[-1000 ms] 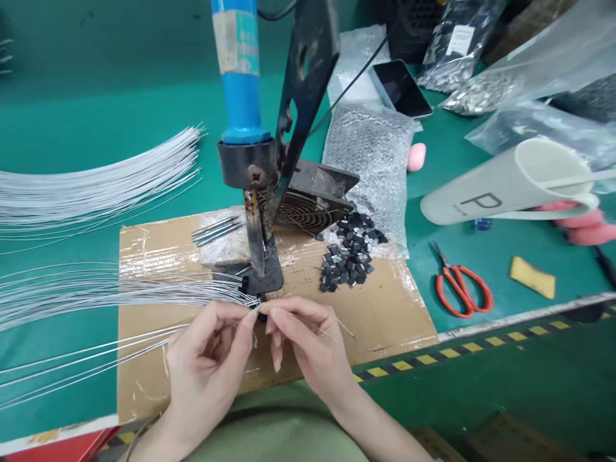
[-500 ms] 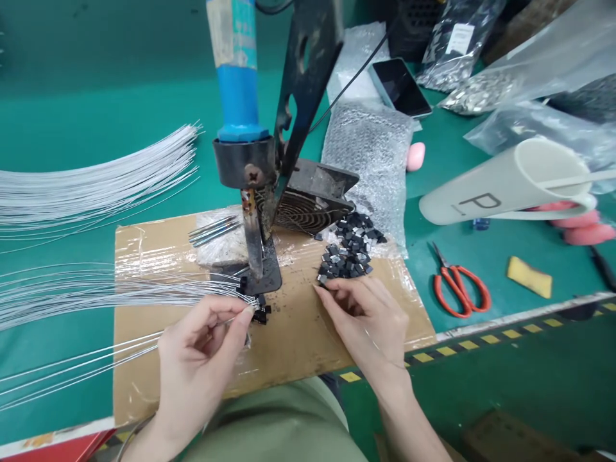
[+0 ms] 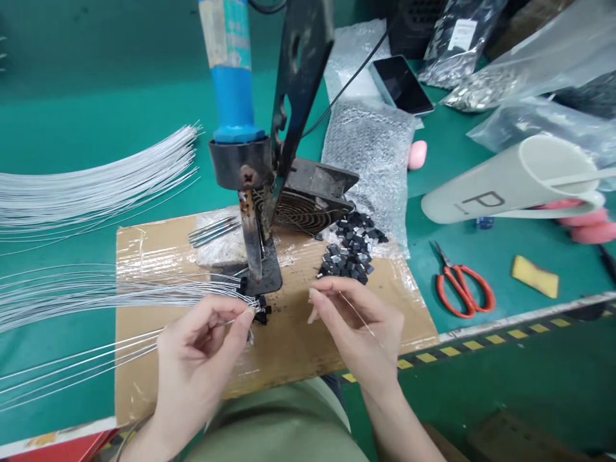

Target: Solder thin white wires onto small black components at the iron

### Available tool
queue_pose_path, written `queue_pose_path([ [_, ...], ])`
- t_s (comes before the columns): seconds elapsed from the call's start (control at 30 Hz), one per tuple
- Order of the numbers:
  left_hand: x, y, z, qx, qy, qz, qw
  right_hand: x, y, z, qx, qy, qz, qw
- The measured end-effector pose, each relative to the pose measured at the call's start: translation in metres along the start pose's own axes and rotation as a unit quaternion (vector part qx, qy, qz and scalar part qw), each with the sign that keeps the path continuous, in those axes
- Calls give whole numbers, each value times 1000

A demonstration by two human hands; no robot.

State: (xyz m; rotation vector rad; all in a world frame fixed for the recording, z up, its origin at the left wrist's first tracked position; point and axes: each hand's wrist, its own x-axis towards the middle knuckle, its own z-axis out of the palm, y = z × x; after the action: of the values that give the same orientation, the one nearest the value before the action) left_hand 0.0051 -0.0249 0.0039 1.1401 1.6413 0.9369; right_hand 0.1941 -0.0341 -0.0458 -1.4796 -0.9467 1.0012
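Note:
My left hand is closed in a pinch on thin white wires that run off to the left. Its fingertips are just in front of a soldering iron fixed tip-down in a stand. Beside those fingertips lie small black connectors at the ends of other white wires. My right hand is also closed, thumb against forefinger, near the pile of small black parts. A thin silvery wire passes through this hand; whatever its fingertips pinch is hidden.
Under the work lies cardboard. A fan stands behind the iron. To the right are red-handled scissors, a yellow sponge, a white mug, a phone and bubble wrap. A wire bundle lies left.
My right hand has drawn slightly left and away from the pile of black parts, turning so the thin wire shows more. My left hand stays almost still.

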Motion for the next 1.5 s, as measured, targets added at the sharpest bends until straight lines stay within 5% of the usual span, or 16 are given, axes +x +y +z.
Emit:
queue_pose_path([
  [0.43,7,3,-5,-40,-86,10,995,-6,-16,36,187,-128,114,967],
  [0.6,11,-2,-8,-27,-114,55,992,-7,-16,37,191,-126,121,966],
  [1.07,11,-1,-7,-16,-118,53,992,-5,-18,37,185,-136,134,964],
  [1.33,13,-1,-3,-20,-89,35,995,-9,-10,28,20,-112,-44,993],
  [1.5,18,-2,-2,-17,-92,52,994,-13,-7,22,10,-126,-66,990],
])
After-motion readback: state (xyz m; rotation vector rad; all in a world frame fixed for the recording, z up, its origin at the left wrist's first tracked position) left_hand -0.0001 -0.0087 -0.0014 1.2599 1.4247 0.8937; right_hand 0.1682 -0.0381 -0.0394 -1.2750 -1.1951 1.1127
